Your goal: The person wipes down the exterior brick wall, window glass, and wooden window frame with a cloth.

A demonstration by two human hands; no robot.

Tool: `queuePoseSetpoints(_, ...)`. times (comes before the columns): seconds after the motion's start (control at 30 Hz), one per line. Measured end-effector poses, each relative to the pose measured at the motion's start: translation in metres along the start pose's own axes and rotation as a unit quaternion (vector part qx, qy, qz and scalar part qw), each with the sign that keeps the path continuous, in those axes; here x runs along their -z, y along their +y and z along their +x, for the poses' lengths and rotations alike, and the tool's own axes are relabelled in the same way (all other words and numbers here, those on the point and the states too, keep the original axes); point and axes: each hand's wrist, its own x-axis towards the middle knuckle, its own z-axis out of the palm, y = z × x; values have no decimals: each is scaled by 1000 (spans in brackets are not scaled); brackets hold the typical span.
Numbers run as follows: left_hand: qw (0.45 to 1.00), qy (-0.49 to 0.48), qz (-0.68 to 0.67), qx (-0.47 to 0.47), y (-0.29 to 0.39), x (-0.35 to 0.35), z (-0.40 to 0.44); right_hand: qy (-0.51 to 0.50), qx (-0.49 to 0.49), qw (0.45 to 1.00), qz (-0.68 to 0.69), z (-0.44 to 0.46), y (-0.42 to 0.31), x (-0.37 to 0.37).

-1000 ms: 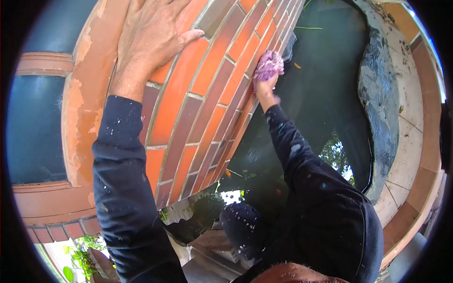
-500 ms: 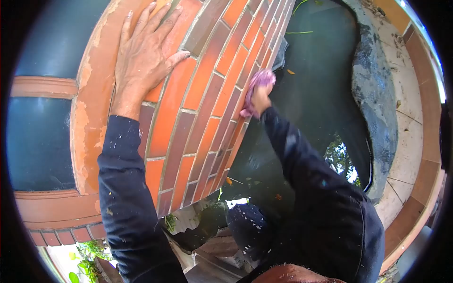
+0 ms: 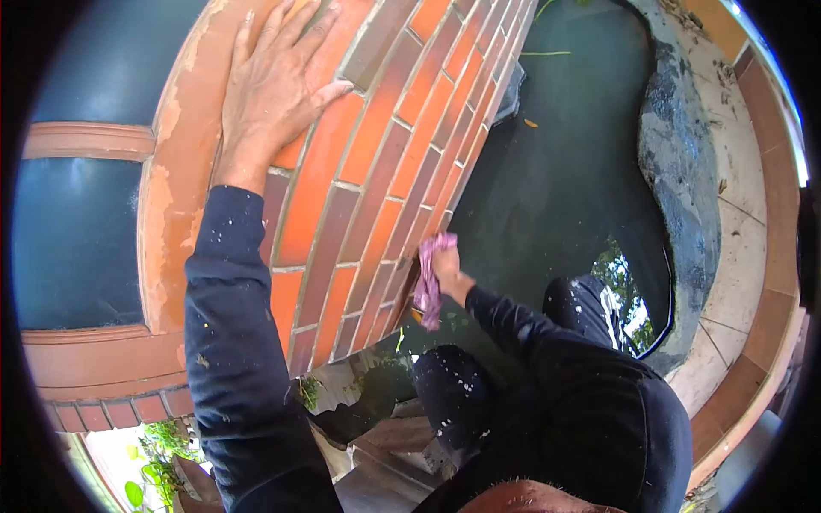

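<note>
My left hand [image 3: 275,92] lies flat with fingers spread against the upper part of the brick-tiled wall [image 3: 363,175], next to the peeling window frame. My right hand [image 3: 446,267] grips a pink-purple cloth [image 3: 429,286] at the wall's lower right edge, just over the dark water. The cloth hangs down from the fist in a bunched strip. Whether it touches the tiles at this instant I cannot tell. Both sleeves are dark and flecked with pale paint.
Dark pond water [image 3: 556,179] lies to the right of the wall, bordered by a grey stone rim [image 3: 680,162] and a tiled ledge [image 3: 774,205]. Glass panes [image 3: 77,244] are at the left. My speckled knee [image 3: 449,389] shows below, near stone blocks [image 3: 402,445].
My right hand has moved down along the wall's edge with the cloth, toward my body. My left hand stays on the wall. A second knee has come into view at the right.
</note>
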Motion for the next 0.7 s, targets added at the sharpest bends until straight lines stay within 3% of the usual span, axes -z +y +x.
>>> queuePoseSetpoints(0.07, 1000, 6, -5, -6, 2, -3, -1, 99, 55, 990, 80, 84, 34, 14)
queuePoseSetpoints(0.1, 1000, 18, 1, -9, -1, -3, -2, 226, 186, 951, -95, 125, 3, 30)
queuePoseSetpoints(0.13, 1000, 13, 0, -4, 2, 7, 1, 215, 131, 962, -104, 123, -83, 48)
queuePoseSetpoints(0.17, 999, -23, -17, 22, 11, 24, 7, 214, 95, 969, -83, 171, -88, 64)
queuePoseSetpoints(0.23, 996, -72, -39, 44, 11, 7, 0, 269, 65, 946, -166, 186, -122, 67)
queuePoseSetpoints(0.27, 942, 61, -327, -42, -3, -27, 1, 268, 65, 946, -171, 176, -111, 55)
queuePoseSetpoints(0.3, 873, 133, -464, -70, -7, -39, 0, 184, 30, 965, 183, 148, -92, 43)
queuePoseSetpoints(0.33, 783, 197, -578, -118, -11, -51, -1, 149, 19, 931, 334, 110, -77, 26)
queuePoseSetpoints(0.43, 820, 197, -523, -121, -4, -23, -1, 36, -82, 825, 558, -31, -25, -23)
queuePoseSetpoints(0.47, 952, 53, -297, -42, 13, 14, 3, -1, -119, 840, 529, -59, -4, -30)
queuePoseSetpoints(0.53, 994, -93, -34, 42, 15, 38, 6, -84, -151, 926, 335, -79, 23, -29)
queuePoseSetpoints(0.57, 997, -64, -38, 26, 13, 32, 1, -127, -134, 968, 171, -79, 35, -21)
queuePoseSetpoints(0.6, 999, -31, -40, 10, 9, 23, -3, -160, -54, 983, -69, -72, 37, -12)
queuePoseSetpoints(0.63, 999, -28, -43, 14, 0, 6, -1, -156, 70, 896, -410, -53, 33, 1)
queuePoseSetpoints(0.67, 961, 68, -266, -45, -11, -16, 0, -123, 136, 779, -600, -26, 29, 11)
queuePoseSetpoints(0.7, 919, 109, -375, -60, -9, -18, -6, -98, 157, 695, -694, 4, 25, 19)
